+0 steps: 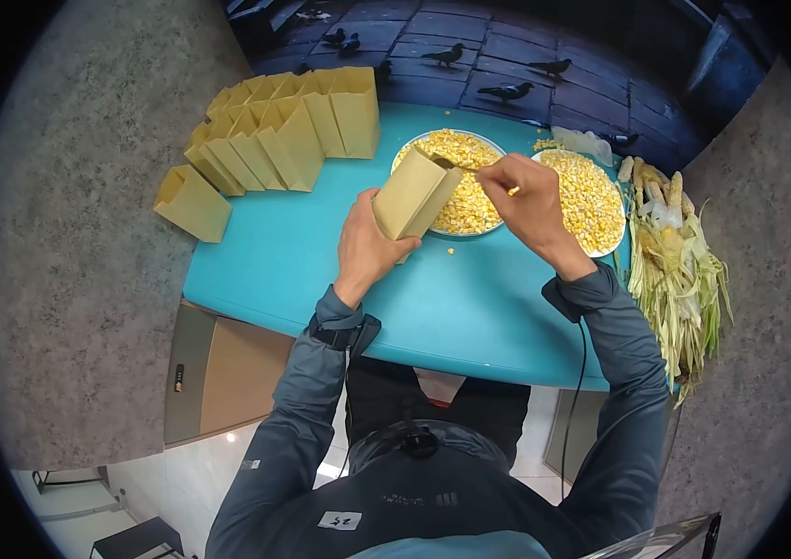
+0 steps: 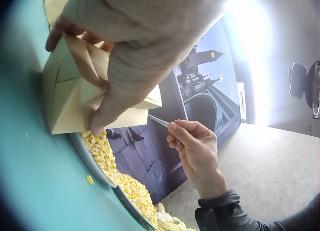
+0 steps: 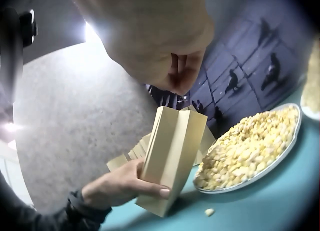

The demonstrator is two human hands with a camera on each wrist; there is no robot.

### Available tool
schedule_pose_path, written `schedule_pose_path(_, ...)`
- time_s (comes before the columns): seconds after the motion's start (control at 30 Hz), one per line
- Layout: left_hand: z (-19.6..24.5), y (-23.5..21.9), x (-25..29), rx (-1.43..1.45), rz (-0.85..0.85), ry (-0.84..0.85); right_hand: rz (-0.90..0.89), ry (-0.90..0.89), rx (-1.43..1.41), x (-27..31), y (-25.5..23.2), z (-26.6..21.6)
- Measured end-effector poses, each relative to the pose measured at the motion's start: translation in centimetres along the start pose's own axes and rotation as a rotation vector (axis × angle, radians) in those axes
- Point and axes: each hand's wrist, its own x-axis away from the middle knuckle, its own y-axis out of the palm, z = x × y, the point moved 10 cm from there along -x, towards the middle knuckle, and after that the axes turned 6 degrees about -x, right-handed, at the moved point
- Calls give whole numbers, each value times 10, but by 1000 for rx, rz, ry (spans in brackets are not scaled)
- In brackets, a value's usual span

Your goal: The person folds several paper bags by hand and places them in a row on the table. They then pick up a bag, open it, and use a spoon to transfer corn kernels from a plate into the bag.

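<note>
My left hand (image 1: 367,244) grips a tan paper bag (image 1: 419,191) around its lower sides, thumb in front. The bag leans right, its mouth toward the right hand, close over a plate of corn kernels (image 1: 470,210). My right hand (image 1: 527,200) pinches the thin metal handle of a spoon (image 2: 159,120) between thumb and fingers. The spoon's far end is at the bag's mouth, largely hidden by the paper. In the right wrist view, the right hand (image 3: 150,36) hangs just above the bag's top (image 3: 172,161).
Several standing paper bags (image 1: 288,135) crowd the table's back left, with one bag (image 1: 193,205) nearer the left edge. A second plate of kernels (image 1: 581,200) is at right, beside corn husks and cobs (image 1: 675,252). A loose kernel (image 1: 450,251) lies on the teal table (image 1: 321,279).
</note>
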Motion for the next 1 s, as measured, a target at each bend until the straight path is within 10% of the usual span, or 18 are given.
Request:
schedule_pose_path(0.33, -5, 2, 2, 27, 19, 13, 88, 315, 210, 44, -28, 91)
schedule_pose_path(0.63, -6, 1, 4, 47, 6, 4, 305, 972, -505, 101, 17, 164)
schedule_pose_path(1.0, -5, 1, 2, 42, 13, 16, 408, 1074, -724, 103, 8, 167)
